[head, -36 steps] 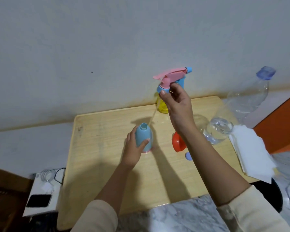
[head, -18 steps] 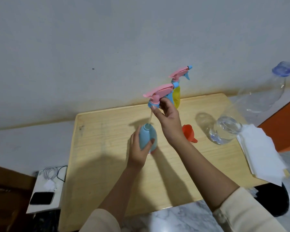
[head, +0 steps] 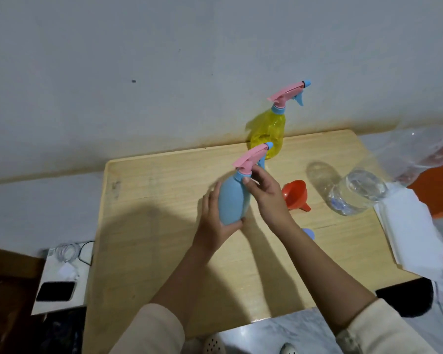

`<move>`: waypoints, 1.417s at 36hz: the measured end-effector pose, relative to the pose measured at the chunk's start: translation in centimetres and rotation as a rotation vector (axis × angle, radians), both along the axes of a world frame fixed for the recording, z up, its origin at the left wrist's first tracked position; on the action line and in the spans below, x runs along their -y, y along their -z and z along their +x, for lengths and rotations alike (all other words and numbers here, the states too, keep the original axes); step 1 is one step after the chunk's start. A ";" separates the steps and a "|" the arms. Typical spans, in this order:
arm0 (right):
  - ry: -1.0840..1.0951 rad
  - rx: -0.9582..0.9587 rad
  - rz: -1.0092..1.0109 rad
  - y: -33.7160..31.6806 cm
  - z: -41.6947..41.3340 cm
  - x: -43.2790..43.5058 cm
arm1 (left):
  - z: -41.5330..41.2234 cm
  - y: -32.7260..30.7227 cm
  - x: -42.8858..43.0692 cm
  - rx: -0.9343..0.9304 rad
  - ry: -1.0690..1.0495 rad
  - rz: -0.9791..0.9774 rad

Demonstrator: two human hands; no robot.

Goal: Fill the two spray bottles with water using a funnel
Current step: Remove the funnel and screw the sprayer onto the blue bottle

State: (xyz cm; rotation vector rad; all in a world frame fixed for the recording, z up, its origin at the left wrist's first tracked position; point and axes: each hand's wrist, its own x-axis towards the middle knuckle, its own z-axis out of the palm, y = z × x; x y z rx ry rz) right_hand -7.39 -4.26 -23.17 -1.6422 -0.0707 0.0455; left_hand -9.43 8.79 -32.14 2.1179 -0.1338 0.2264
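At table (head: 151, 221) centre: left hand (head: 215, 227) wraps blue spray bottle (head: 232, 200) body; right hand (head: 266, 198) pinches collar of sprayer head (head: 251, 159). Yellow spray bottle (head: 267, 134) stands behind, by wall; funnel (head: 293, 194) lies just right. Risks: collar cross-threads (likely leaks later); loose left grip lets bottle twist, tip.

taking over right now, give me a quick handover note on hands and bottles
Left hand grips the blue spray bottle, roughly upright.
Right hand pinches its spray head, seated on the neck.
Yellow spray bottle stands at the back, head on.
Funnel lies on the table, between the right hand and the water bottle.
Fill levels cannot be told.
Left: tighten the head, check both are full.
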 end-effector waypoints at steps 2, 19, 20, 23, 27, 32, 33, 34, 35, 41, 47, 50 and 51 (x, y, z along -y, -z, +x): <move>0.028 -0.027 0.067 -0.6 0.8 0.8 | 0.3 -0.9 -0.3 0.026 0.053 0.024; 0.178 -0.032 0.087 -2.9 1.7 -0.6 | -0.6 -4.7 0.0 -0.067 0.169 -0.153; 0.159 -0.048 0.099 -2.7 1.9 -0.7 | -0.4 -4.8 -0.1 -0.055 0.168 -0.152; 0.134 -0.051 0.156 -5.8 1.8 -1.1 | -0.5 -7.4 -0.5 -0.038 0.121 -0.185; 0.158 0.012 0.168 -8.5 2.0 -2.3 | 0.2 -9.8 -0.9 -0.026 0.117 -0.189; 0.109 -0.007 0.238 -8.7 1.8 -2.1 | -0.1 -9.7 -0.6 -0.006 0.110 -0.217; 0.087 -0.002 0.217 -8.7 1.8 -2.0 | 0.0 -9.9 -0.6 -0.002 0.109 -0.213; 0.091 0.011 0.198 -8.6 1.8 -2.0 | 0.1 -9.9 -0.6 -0.003 0.112 -0.204; 0.124 0.016 0.213 -8.6 1.7 -2.0 | 0.1 -9.9 -0.6 -0.002 0.115 -0.199; 0.137 -0.020 0.282 -9.1 1.9 -1.9 | 0.1 -10.2 -0.4 0.002 0.115 -0.204; 0.185 -0.041 0.252 -8.9 1.5 -1.7 | -0.3 -9.9 0.2 -0.011 0.107 -0.215; 0.121 0.017 0.145 -8.9 1.3 -1.4 | -0.6 -9.8 0.5 0.006 0.086 -0.181; 0.149 0.031 0.126 -8.9 1.3 -1.4 | -0.6 -9.8 0.7 0.014 0.071 -0.167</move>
